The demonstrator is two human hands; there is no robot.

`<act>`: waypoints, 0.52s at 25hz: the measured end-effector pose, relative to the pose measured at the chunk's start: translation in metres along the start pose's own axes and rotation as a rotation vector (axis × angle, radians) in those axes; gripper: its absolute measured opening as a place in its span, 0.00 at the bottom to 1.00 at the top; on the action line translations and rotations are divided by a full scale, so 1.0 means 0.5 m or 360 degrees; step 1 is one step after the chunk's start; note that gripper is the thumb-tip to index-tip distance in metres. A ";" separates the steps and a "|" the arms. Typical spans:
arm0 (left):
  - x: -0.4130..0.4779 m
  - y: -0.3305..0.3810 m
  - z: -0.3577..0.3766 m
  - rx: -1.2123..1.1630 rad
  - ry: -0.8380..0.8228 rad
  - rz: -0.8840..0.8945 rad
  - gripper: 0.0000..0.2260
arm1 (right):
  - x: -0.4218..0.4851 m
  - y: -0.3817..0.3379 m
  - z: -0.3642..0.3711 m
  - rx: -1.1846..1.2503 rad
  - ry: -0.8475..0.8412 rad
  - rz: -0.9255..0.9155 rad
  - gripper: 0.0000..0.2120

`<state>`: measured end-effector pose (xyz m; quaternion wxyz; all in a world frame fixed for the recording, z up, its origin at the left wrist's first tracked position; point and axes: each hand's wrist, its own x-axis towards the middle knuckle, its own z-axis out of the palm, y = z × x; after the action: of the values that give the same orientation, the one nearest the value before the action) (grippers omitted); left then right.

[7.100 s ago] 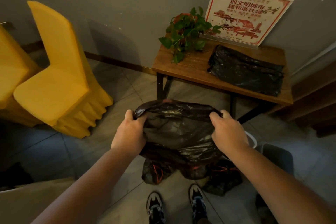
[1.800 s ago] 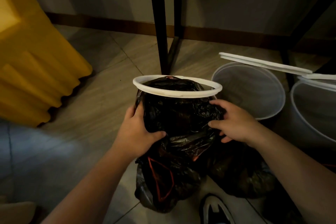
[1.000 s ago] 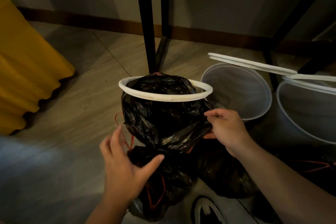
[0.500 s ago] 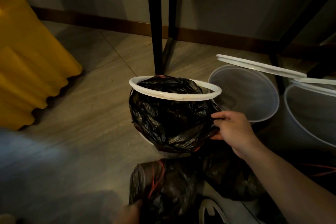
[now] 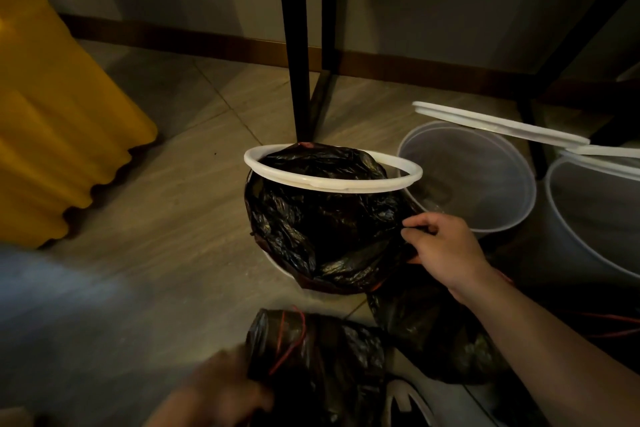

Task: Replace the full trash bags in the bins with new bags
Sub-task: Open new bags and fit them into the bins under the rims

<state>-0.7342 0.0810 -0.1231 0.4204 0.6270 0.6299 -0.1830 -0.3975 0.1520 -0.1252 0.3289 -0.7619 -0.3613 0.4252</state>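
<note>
One new bag [image 5: 322, 218], black, thin crinkled film, is draped over a bin whose white base [image 5: 277, 262] just shows below the film; a white ring [image 5: 332, 184] is seated around the bag's upper part. The bag lies directly left of the right hand [image 5: 446, 250], touching it. The film is judged light, soft and limp, slippery where glossy, and liable to tear if dragged against the ring. Hold is best taken at the loose skirt below the ring, in small pinches worked around the rim, rather than on the taut upper part.

Right hand: partly closed, thumb and fingers pinched on a fold of the bag's skirt.

Left hand [image 5: 221, 395]: seen low in the frame, blurred, up against a full bag [image 5: 311, 364]; whether that bag is gripped cannot be told.

Two full bags are recorded, black with red drawstrings: the one at the left hand, and another [image 5: 433, 333] below the right forearm. Both are judged heavier and lumpy, best lifted by the gathered neck or the strings.

Two unlined bins, pale and translucent: one [image 5: 467, 184] just beyond the right hand, a second [image 5: 588, 211] further right. Their rings [image 5: 502, 125] are propped above them, not seated.

Beyond the bag: black table legs [image 5: 298, 45] and the floor [image 5: 166, 236]. Well to the left of both hands: a yellow chair cover [image 5: 52, 121].
</note>
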 end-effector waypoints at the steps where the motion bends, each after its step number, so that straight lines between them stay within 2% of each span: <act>1: -0.003 0.011 -0.031 -0.0098 0.0236 0.0064 0.18 | 0.000 0.000 -0.003 -0.0064 0.0009 -0.0028 0.05; 3: 0.029 0.032 -0.082 -0.0504 0.0865 0.0154 0.15 | -0.002 -0.002 -0.006 -0.0158 0.0028 -0.0083 0.05; 4: 0.031 0.065 -0.103 -0.0660 0.1098 0.0237 0.18 | -0.002 -0.003 -0.007 -0.0186 0.0047 -0.0104 0.05; 5: 0.048 0.085 -0.112 -0.0718 0.1213 0.0337 0.22 | -0.001 -0.004 -0.008 -0.0202 0.0067 -0.0116 0.05; 8: 0.082 0.124 -0.124 -0.0526 0.1202 0.0387 0.29 | 0.003 -0.003 -0.010 -0.0200 0.0085 -0.0115 0.07; 10: 0.101 0.121 -0.132 -0.0435 0.1242 0.0299 0.28 | 0.007 0.002 -0.012 -0.0234 0.0094 -0.0140 0.08; 13: 0.124 0.090 -0.127 -0.0492 0.1308 0.0240 0.22 | 0.016 0.006 -0.010 -0.0297 0.0092 -0.0184 0.10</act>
<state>-0.7021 0.1751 -0.1200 0.2360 0.6217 0.7170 0.2089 -0.3892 0.1559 -0.1287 0.2908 -0.7790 -0.4329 0.3480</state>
